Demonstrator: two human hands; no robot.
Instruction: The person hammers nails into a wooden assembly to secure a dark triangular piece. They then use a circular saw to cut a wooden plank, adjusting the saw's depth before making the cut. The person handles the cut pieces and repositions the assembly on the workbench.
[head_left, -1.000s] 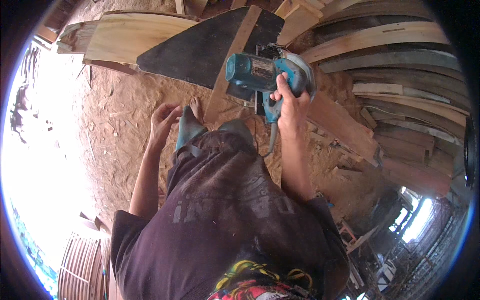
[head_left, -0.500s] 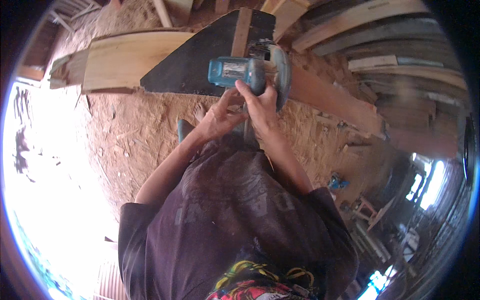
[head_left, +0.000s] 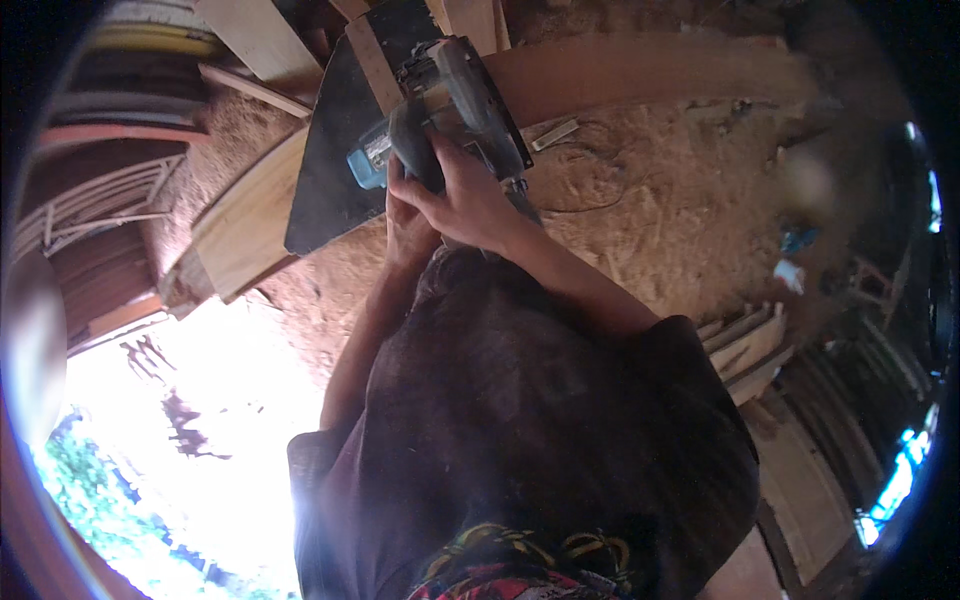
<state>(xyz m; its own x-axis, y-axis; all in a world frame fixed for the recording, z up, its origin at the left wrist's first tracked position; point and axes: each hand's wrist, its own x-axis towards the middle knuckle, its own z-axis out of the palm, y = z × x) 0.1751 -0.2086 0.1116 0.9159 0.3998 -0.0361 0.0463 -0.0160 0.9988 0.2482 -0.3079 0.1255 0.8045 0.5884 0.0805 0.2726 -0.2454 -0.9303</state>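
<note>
One circular saw (head_left: 468, 92) observed over the right edge of the black board (head_left: 328, 185), where a wooden strip (head_left: 372, 62) runs up to it. My right hand (head_left: 468, 202) is closed around its handle. My left hand (head_left: 407, 226) meets the right, fingers partly hidden; I cannot tell its opening or hold.

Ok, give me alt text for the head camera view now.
A person's right hand grips a blue power saw over a dark board, the left hand close by, partly hidden. A wooden strip lies on the board; planks and brown ground surround it.
</note>
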